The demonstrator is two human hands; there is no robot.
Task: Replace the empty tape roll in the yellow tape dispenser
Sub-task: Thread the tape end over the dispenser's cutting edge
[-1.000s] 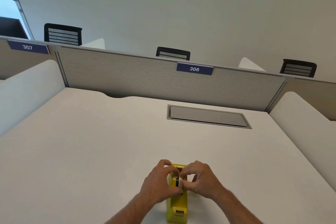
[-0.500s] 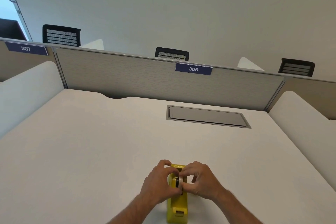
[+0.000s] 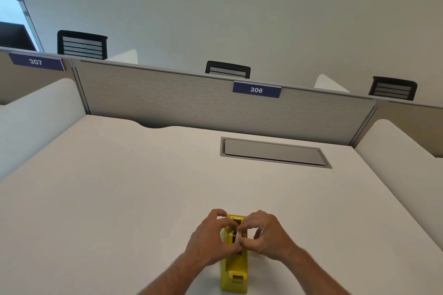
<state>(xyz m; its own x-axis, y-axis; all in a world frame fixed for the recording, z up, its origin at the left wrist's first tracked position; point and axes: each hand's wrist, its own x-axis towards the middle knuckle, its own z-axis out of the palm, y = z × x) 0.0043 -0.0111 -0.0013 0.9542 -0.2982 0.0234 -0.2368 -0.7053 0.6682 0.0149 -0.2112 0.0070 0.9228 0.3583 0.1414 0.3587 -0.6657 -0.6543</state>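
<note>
While both my hands meet over the yellow tape dispenser (image 3: 234,270) at the bottom centre of the frame, my left hand (image 3: 211,242) curls against its left side and my right hand (image 3: 266,235) pinches the whitish tape roll (image 3: 238,237) seated in the top of the body, fingertips of both hands closed on it. My dispenser stands on the white desk (image 3: 119,187), its cutter end towards the lower edge of the frame. Higher up, right of centre, a grey cable hatch (image 3: 275,153) sits flush in the desk, below the partition's 306 label (image 3: 256,90).
</note>
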